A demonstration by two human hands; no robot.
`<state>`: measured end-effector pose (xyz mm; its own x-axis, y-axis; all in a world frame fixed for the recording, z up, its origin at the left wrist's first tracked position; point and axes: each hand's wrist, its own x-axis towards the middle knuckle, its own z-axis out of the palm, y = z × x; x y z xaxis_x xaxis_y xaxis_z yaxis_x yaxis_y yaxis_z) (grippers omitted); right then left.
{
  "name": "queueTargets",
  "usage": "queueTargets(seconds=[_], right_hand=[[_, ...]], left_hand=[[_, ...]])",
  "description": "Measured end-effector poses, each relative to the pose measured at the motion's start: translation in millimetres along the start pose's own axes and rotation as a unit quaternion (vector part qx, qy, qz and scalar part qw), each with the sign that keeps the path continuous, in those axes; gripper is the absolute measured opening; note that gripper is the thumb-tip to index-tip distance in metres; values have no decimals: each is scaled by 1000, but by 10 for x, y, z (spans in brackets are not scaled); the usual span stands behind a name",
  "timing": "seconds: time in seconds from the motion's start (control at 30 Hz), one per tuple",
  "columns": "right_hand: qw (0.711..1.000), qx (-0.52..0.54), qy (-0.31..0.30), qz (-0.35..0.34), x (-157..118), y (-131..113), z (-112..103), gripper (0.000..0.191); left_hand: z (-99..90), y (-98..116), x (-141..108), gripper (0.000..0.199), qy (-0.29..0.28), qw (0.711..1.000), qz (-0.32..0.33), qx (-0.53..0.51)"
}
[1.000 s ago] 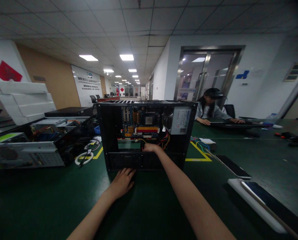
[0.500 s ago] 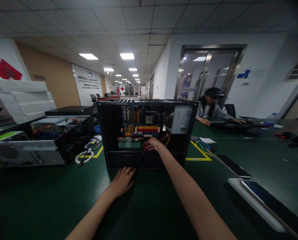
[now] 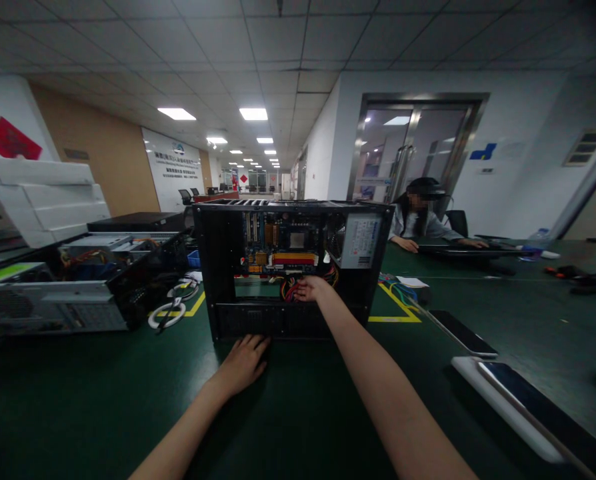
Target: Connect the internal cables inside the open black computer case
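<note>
In front of me an open black computer case (image 3: 251, 320) stands on the green table. A motherboard (image 3: 259, 237) is mounted inside, with red and yellow memory slots near its lower edge. The silver power supply (image 3: 362, 241) sits at the case's upper right. Reaching into the opening, my right hand (image 3: 313, 289) has its fingers curled on a bundle of red, black and yellow power cables (image 3: 288, 288) below the board. My left hand (image 3: 245, 362) lies flat with fingers spread, its fingertips at the case's bottom front edge.
Another opened computer case (image 3: 73, 293) lies at left, beside coiled white cable (image 3: 167, 315). Phone-like slabs (image 3: 463, 333) and a white block (image 3: 503, 407) are at right. Across the table a person (image 3: 421, 217) sits with both hands near a dark flat device (image 3: 471, 251).
My right hand has moved slightly right, and more of the cable bundle shows left of its fingers. My left hand stays in place.
</note>
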<state>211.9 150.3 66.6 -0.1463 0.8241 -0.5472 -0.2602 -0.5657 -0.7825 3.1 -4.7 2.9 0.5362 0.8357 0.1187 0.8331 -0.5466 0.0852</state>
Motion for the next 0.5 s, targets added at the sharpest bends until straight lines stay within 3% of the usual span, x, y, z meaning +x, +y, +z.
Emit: queueTargets(seconds=[0.5], right_hand=[[1000, 25, 5, -5, 99, -17, -2, 15]], left_hand=[[22, -7, 10, 47, 3, 1000, -1, 0]])
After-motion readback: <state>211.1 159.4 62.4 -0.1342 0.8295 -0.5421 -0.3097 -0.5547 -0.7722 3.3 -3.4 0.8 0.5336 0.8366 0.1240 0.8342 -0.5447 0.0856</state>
